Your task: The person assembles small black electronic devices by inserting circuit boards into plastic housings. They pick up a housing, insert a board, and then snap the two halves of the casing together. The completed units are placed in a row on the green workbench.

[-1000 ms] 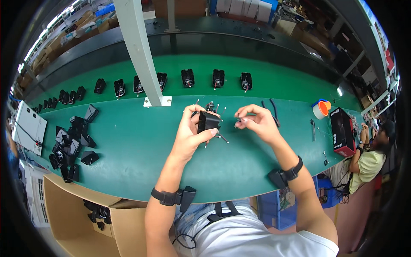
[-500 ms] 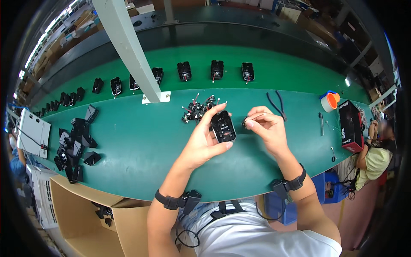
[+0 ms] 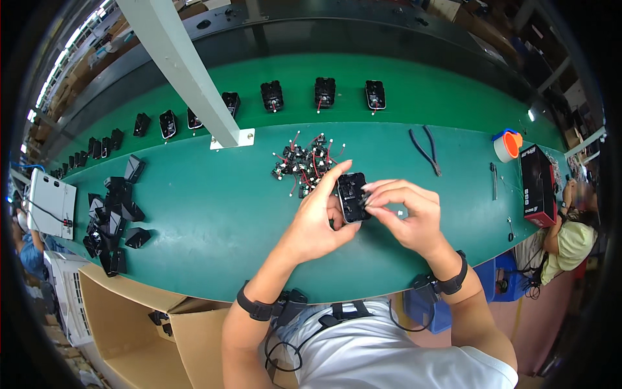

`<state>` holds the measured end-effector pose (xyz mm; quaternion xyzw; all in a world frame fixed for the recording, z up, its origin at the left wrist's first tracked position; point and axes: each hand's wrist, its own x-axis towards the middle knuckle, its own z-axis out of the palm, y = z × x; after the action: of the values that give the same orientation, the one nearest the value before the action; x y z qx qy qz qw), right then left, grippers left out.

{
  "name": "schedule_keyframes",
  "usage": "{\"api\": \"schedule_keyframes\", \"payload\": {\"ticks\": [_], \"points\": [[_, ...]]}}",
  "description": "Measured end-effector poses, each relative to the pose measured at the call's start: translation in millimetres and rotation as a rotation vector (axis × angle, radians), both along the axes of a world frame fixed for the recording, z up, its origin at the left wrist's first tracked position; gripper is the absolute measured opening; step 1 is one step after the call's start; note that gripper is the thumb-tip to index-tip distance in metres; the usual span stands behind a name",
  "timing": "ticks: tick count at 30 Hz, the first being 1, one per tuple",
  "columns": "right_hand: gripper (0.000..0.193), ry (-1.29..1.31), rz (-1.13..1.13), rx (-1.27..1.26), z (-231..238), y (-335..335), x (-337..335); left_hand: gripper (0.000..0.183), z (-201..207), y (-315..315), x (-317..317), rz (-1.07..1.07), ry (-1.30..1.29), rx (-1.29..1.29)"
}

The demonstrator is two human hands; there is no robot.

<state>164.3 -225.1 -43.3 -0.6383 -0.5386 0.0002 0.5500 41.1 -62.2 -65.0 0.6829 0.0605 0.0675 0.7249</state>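
Note:
My left hand [image 3: 313, 228] is wrapped round a black plastic housing [image 3: 350, 200], its open, hollow side facing up. A thin pale rim shows along the housing's edge. Closed in a pinch, my right hand [image 3: 413, 211] brings a small black part [image 3: 365, 193] against the housing's right side. The fingers hide most of that part, and whether it sits inside the housing is unclear. A small white connector [image 3: 402, 213] shows just below the right fingers. Beyond my left hand lies a heap of small black parts with red wires [image 3: 304, 162] and white connectors.
Pliers [image 3: 426, 152] lie beyond my right hand. Black housings [image 3: 324, 93] stand in a row on the green strip behind a grey post [image 3: 188, 71]. Black covers [image 3: 116, 214] are piled at left; a black-red box [image 3: 538, 186] and orange tape roll [image 3: 507, 145] sit at right.
My right hand has come in to the housing with the small part, closing the gap between them. The left hand and housing have shifted slightly right, and the view has moved a little.

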Motion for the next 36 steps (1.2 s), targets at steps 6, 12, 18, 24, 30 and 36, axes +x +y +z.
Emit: {"api": "schedule_keyframes", "payload": {"ticks": [6,12,18,24,30,36], "points": [[0.015,-0.051,0.103,-0.092,-4,-2,1,0.096,6,0,0,0.050,-0.165,0.472],[0.019,-0.201,0.122,-0.119,0,-9,3,0.098,4,-3,-4,0.042,-0.134,0.526],[0.024,-0.151,0.090,-0.089,7,-5,3,0.095,12,-3,-1,0.019,-0.050,0.491],[0.032,0.021,0.066,-0.107,3,-6,5,0.095,8,-3,-2,0.054,-0.054,0.489],[0.036,-0.068,0.054,-0.132,4,-7,4,0.098,9,-3,-1,0.080,-0.047,0.518],[0.037,-0.162,0.066,-0.080,5,-4,3,0.098,8,0,0,0.090,-0.022,0.517]]}}
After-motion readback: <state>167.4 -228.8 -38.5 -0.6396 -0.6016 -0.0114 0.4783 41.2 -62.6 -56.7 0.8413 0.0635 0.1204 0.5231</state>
